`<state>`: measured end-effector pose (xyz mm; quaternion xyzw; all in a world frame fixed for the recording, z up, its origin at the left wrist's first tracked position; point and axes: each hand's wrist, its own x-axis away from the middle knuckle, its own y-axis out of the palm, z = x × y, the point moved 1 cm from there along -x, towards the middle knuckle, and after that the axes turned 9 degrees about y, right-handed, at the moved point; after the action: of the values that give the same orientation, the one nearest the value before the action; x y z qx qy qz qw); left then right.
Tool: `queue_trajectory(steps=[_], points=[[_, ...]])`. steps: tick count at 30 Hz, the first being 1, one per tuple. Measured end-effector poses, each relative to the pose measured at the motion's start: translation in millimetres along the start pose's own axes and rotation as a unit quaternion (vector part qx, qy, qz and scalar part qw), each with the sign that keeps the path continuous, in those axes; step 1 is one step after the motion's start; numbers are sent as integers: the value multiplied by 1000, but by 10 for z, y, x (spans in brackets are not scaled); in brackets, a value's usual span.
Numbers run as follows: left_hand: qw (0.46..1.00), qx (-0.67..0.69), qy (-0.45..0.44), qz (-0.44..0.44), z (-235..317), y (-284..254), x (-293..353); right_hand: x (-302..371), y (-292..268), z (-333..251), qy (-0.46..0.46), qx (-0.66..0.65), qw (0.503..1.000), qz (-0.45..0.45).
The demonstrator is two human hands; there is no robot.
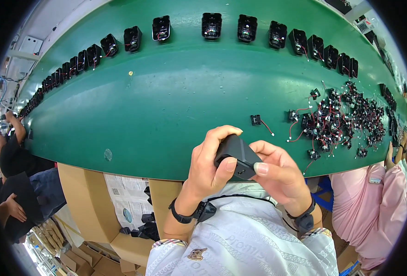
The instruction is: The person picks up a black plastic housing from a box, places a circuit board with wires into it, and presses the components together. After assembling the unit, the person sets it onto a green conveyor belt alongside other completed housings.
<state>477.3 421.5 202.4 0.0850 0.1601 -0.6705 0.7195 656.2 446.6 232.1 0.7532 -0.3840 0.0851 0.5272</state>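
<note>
Above the near edge of the green table, a black plastic housing (pixel 237 154) is held between both hands. My left hand (pixel 206 161) wraps it from the left, thumb on its near face and fingers over the top. My right hand (pixel 281 170) grips its right end, the thumb pressed near a small opening. The inside of the housing does not show. Just beyond my right hand lies a single small black part with a red wire (pixel 256 120). A large heap of similar wired black parts (pixel 337 119) spreads to the right.
A curved row of black housings (pixel 212 25) lines the far side of the green table (pixel 180 101). An open cardboard box (pixel 86 202) with black pieces stands below the edge at left. One person (pixel 17 138) is at the left, another in pink (pixel 364 198) at the right.
</note>
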Motion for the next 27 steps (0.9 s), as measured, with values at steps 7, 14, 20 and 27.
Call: queue_trajectory(steps=[7,14,20,27], points=[[982,162,72,-65,-64,-87,48,122,98,-125,-262,402,871,108],[923,372,-84,51,-58,73,127,58,207,65,-490,647,567,142],[886,452,-98,17,-78,51,162,154,277,-36,-480,671,556,98],[906,402,-132,10,-17,4,149,102,287,-33,-452,688,560,92]])
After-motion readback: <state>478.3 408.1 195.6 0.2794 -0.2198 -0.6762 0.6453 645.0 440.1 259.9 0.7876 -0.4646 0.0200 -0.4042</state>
